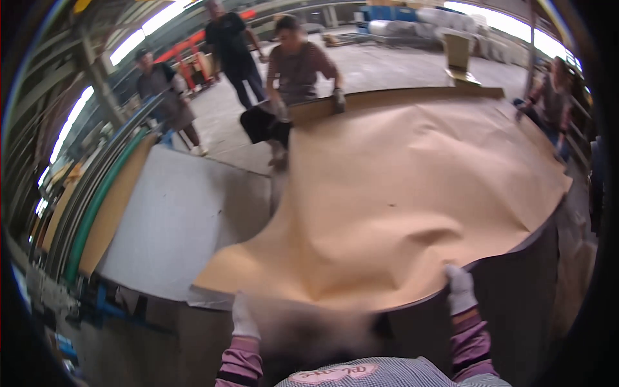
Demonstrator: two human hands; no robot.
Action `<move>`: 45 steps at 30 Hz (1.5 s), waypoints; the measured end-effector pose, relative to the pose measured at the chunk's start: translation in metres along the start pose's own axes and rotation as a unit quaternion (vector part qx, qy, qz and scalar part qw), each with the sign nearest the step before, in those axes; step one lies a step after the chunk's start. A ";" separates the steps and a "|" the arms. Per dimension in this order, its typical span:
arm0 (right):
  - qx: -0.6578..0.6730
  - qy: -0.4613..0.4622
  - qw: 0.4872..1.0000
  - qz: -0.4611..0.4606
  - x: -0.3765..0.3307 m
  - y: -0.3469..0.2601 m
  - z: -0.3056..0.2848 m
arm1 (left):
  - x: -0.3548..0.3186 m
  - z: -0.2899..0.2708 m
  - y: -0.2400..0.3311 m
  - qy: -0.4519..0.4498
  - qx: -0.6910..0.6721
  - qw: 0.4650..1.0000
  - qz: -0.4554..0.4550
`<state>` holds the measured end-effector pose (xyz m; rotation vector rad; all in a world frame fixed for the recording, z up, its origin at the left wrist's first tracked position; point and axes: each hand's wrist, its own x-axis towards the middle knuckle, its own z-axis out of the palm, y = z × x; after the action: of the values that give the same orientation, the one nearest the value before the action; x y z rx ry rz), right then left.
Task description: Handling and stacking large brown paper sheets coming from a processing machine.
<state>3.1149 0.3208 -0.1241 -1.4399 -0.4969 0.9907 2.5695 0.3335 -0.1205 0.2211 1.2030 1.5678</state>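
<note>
A large sheet of brown paper (pixel 393 174) spreads in front of me, rippled and creased, its near edge lifted into a wave. My left hand (pixel 245 317), in a white glove, is closed at the near edge towards the left corner; motion smears its fingers a little. Farther right, my gloved right hand (pixel 460 291) grips the same edge with its fingertips on the paper. Across from me, a person in gloves (pixel 303 71) bends over and has both hands at the far edge. Another person (pixel 551 103) sits or crouches by the sheet's right end.
On the left lies a pale grey sheet (pixel 174 219), beside a machine with a green roller (pixel 103 206). Two people stand farther back, one in dark clothes (pixel 229 48), one in an apron (pixel 164 97). A chair (pixel 458 58) and wrapped white rolls (pixel 445 26) are behind.
</note>
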 end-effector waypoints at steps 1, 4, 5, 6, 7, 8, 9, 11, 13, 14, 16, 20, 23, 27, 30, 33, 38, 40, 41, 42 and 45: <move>-0.030 -0.001 1.000 -0.010 0.028 -0.014 -0.010 | -0.007 -0.003 0.022 0.038 -0.023 0.999 0.008; -0.027 -0.056 0.995 -0.081 0.097 -0.076 -0.018 | -0.037 -0.018 0.063 0.033 0.018 0.997 -0.070; -0.046 -0.054 0.994 -0.086 0.139 -0.083 -0.049 | -0.041 -0.013 0.060 0.057 0.063 0.990 -0.109; -0.020 -0.069 0.992 -0.103 0.180 -0.085 -0.077 | -0.038 -0.020 0.044 -0.027 0.038 0.995 -0.088; 0.033 -0.082 0.996 -0.024 0.178 -0.091 -0.066 | -0.026 -0.053 0.015 -0.035 0.085 0.996 0.011; 0.059 -0.026 0.997 -0.044 0.193 -0.073 -0.114 | -0.050 -0.027 0.014 -0.040 0.189 0.981 0.021; 0.091 0.026 0.993 -0.065 0.205 -0.053 -0.158 | -0.074 -0.005 0.028 -0.046 0.292 0.954 0.043; 0.173 -0.092 0.980 0.037 0.074 -0.066 -0.040 | -0.077 -0.074 0.018 -0.146 0.142 0.966 0.161; 0.074 0.046 0.994 -0.065 0.055 0.009 -0.050 | -0.082 -0.056 0.041 -0.107 0.107 0.986 0.064; 0.048 0.013 0.998 0.024 0.007 0.003 0.003 | -0.081 -0.072 0.038 -0.101 0.147 0.980 0.087; 0.051 -0.027 0.996 0.075 0.000 0.017 0.033 | -0.074 -0.048 0.059 -0.116 0.189 0.968 0.114; 0.172 -0.018 0.981 0.087 0.090 -0.031 -0.026 | -0.118 0.097 -0.018 -0.195 0.334 0.920 0.064; 0.201 -0.007 0.979 0.010 0.144 0.007 -0.065 | -0.056 0.090 -0.086 -0.189 0.130 0.971 -0.069; 0.041 0.050 0.987 0.149 0.044 -0.008 0.048 | -0.025 0.087 -0.067 -0.172 0.225 0.953 -0.112; 0.056 0.075 0.984 0.151 0.083 -0.010 0.054 | -0.029 0.129 -0.039 -0.185 0.229 0.943 -0.158; -0.150 -0.034 0.979 0.133 0.085 0.005 0.067 | -0.016 0.102 -0.024 -0.183 0.154 0.935 -0.260; -0.142 -0.114 0.961 0.207 0.011 -0.080 0.026 | 0.040 -0.042 0.048 0.091 0.051 0.994 -0.015; -0.309 -0.215 0.874 0.308 -0.064 -0.111 0.108 | 0.090 -0.226 0.033 0.443 0.278 0.840 0.145; -0.295 -0.224 0.871 0.322 -0.083 -0.103 0.149 | 0.088 -0.251 0.055 0.444 0.228 0.865 0.051; -0.347 -0.308 0.844 0.268 -0.105 -0.091 0.196 | 0.095 -0.314 0.050 0.523 0.241 0.816 0.056; -0.374 -0.437 0.793 0.202 -0.155 -0.065 0.287 | 0.123 -0.372 0.061 0.564 0.168 0.803 0.091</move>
<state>2.8180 0.3745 0.0158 -1.7450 -1.4250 1.9756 2.2321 0.2287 -0.3000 -0.4806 2.4524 1.6419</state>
